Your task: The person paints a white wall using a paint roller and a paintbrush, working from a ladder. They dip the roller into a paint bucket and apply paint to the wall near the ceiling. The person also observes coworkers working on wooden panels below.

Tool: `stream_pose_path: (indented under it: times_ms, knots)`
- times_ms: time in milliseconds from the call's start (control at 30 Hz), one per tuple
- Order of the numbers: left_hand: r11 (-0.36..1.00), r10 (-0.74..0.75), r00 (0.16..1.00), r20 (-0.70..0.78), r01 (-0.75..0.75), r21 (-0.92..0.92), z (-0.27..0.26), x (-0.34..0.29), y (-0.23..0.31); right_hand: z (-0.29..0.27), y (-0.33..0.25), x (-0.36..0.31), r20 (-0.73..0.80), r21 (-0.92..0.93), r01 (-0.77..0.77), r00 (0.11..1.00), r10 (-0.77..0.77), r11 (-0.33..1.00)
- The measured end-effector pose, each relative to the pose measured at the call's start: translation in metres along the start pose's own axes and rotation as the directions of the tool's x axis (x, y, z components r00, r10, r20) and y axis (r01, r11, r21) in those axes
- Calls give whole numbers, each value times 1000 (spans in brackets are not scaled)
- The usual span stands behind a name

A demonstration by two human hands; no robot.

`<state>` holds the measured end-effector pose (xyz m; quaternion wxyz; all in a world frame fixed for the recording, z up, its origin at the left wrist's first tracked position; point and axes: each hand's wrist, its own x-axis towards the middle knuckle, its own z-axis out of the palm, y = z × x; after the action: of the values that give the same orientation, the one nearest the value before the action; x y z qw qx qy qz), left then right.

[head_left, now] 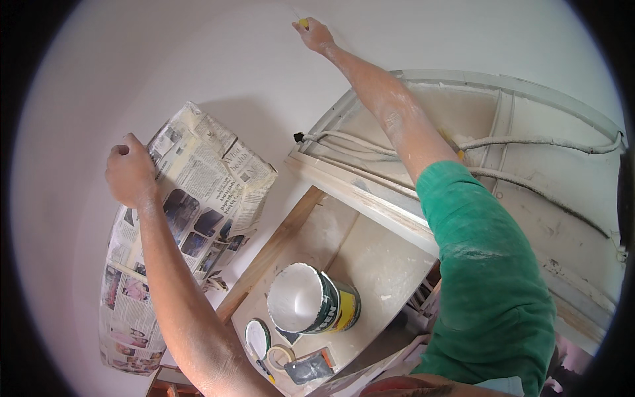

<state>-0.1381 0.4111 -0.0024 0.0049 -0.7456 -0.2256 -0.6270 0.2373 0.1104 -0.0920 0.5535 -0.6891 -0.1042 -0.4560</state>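
Observation:
My right hand (pixel 316 34) reaches up to the pale wall (pixel 218 40), its fingers closed round a small yellow-handled tool (pixel 303 24). The tool's working end is too faint against the wall to make out. My left hand (pixel 130 173) is a closed fist with a dark round hollow at the thumb side. It is beside the edge of a long unit wrapped in newspaper (pixel 198 165), and whatever it may hold is hidden. Below, between my arms, a paint bucket (pixel 347 304) with white contents stands open on a board.
Next to the bucket lie a lid (pixel 257 336) with white on it, a tape roll (pixel 280 357), a thin yellow-ended tool (pixel 268 372) and a dark flat rectangular item (pixel 309 368). On the right, dusty cables (pixel 529 141) cross a raised pale framed panel (pixel 562 112).

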Motion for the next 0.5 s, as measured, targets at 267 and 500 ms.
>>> stream_pose_path:
  times_ms: [267, 500]
  knots:
    - [1000, 7, 1000, -9, -7, 0, 6, 1, 0, -5, 77, -9, -133, 61, -162, 977, 169, 985]
    - [999, -5, 1000, 26, 4, 47, 5, 1, -3, 16, 119, -79, -154, 233, -464, 850, 503, 855]
